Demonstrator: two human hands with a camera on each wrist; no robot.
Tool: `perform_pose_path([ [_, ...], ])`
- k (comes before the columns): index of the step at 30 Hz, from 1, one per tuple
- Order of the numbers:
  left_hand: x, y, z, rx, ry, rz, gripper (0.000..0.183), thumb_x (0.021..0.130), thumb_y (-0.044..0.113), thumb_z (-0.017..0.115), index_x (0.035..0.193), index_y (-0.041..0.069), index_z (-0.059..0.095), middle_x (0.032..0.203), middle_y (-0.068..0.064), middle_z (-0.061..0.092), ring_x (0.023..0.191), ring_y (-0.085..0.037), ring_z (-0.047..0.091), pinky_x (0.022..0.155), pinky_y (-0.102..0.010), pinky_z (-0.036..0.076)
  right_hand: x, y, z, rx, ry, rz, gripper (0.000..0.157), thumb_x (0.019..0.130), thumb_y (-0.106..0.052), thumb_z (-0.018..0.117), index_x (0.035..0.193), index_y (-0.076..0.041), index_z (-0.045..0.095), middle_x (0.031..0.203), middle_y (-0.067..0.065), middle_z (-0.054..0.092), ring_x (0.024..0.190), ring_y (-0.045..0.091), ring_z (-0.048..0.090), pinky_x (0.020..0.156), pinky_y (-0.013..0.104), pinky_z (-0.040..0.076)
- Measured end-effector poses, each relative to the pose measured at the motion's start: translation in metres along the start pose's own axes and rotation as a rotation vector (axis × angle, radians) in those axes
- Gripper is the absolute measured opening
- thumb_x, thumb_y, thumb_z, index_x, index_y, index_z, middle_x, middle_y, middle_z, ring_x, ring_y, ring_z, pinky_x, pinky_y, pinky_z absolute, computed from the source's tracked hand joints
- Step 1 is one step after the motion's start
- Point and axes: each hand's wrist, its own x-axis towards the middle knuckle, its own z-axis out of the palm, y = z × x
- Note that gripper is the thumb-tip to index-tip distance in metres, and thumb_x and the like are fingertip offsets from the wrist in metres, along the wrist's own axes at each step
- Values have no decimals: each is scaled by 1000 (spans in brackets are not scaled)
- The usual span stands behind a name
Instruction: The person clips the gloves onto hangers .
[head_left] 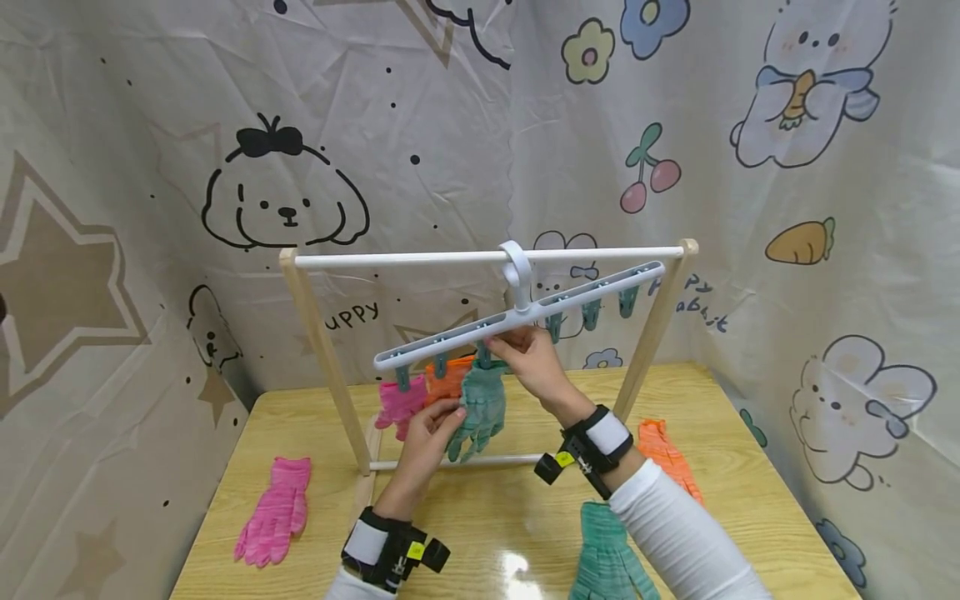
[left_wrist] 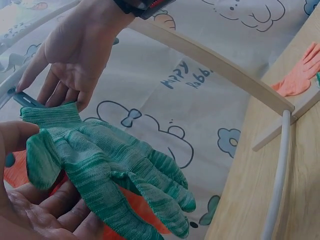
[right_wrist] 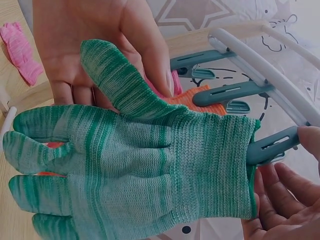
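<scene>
A light-blue clip hanger [head_left: 517,315] hangs tilted from the rack's white bar, its left end lower. My right hand [head_left: 531,367] pinches a teal clip [right_wrist: 272,146] on it, at the cuff of a green striped glove [head_left: 482,404]. The glove hangs fingers down. My left hand [head_left: 429,437] is beside and behind this glove, palm visible in the wrist views, with fingers partly hidden and the thumb near the glove's thumb. Further left on the hanger, a pink glove [head_left: 400,406] and an orange glove [head_left: 447,379] hang from clips.
The wooden rack [head_left: 327,358] stands on a wood-grain table [head_left: 480,533]. A pink glove [head_left: 276,510] lies at left, another green glove [head_left: 609,554] at front right and an orange glove [head_left: 670,457] at right. Other teal clips [head_left: 591,314] hang at the hanger's right. Printed cloth surrounds the table.
</scene>
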Motion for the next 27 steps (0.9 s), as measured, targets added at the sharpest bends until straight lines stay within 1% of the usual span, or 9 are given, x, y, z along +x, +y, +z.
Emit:
perform_pose_path([
  [5, 1, -5, -2, 9, 5, -19, 42, 91, 27, 59, 118, -6, 58, 112, -15, 60, 98, -17, 58, 84, -24, 47, -2, 2, -1, -23, 10, 38, 35, 90, -19, 62, 115, 4, 61, 112, 19, 65, 103, 19, 62, 87, 36, 50],
  [9, 0, -7, -3, 3, -3, -31, 44, 91, 28, 59, 119, -6, 58, 114, -15, 60, 100, -17, 57, 86, -24, 46, -4, 4, -3, -20, 24, 47, 36, 89, -19, 62, 116, 5, 62, 112, 19, 65, 99, 19, 64, 86, 36, 51],
  [13, 0, -8, -4, 11, -4, -37, 44, 91, 29, 58, 119, -5, 58, 117, -16, 59, 103, -18, 57, 88, -25, 45, -5, 7, -5, -6, 35, 37, 35, 89, -18, 62, 115, 5, 62, 110, 20, 65, 97, 27, 64, 86, 37, 51],
  [16, -1, -10, -5, 28, 1, -48, 44, 92, 30, 58, 119, -5, 58, 117, -15, 59, 102, -17, 56, 87, -26, 45, -7, 10, -7, 4, 41, 26, 33, 90, -17, 61, 114, 6, 62, 109, 22, 65, 98, 32, 63, 88, 40, 50],
  [18, -1, -11, -6, 35, 1, -51, 43, 92, 29, 58, 119, -5, 58, 116, -15, 59, 101, -16, 57, 87, -26, 45, -8, 13, -9, 14, 41, 24, 33, 90, -17, 60, 114, 7, 62, 110, 23, 64, 99, 31, 63, 89, 43, 49],
  [20, -1, -12, -7, 43, 0, -48, 42, 92, 28, 57, 118, -5, 58, 115, -15, 60, 101, -16, 57, 87, -25, 45, -10, 15, -11, 18, 39, 31, 34, 91, -17, 59, 114, 7, 62, 111, 25, 63, 99, 26, 64, 91, 44, 48],
  [23, -3, -13, -9, 40, -5, -45, 41, 93, 27, 56, 118, -6, 58, 114, -16, 60, 101, -16, 57, 87, -25, 46, -13, 18, -13, 7, 40, 57, 37, 92, -20, 58, 117, 7, 61, 113, 26, 62, 99, 19, 64, 91, 40, 48],
  [27, -6, -16, -14, 36, -3, -60, 41, 94, 28, 55, 118, -5, 58, 113, -15, 60, 100, -15, 56, 84, -25, 46, -18, 22, -14, -30, 54, 92, 40, 92, -27, 58, 118, 4, 62, 114, 24, 63, 103, 22, 62, 88, 33, 49],
])
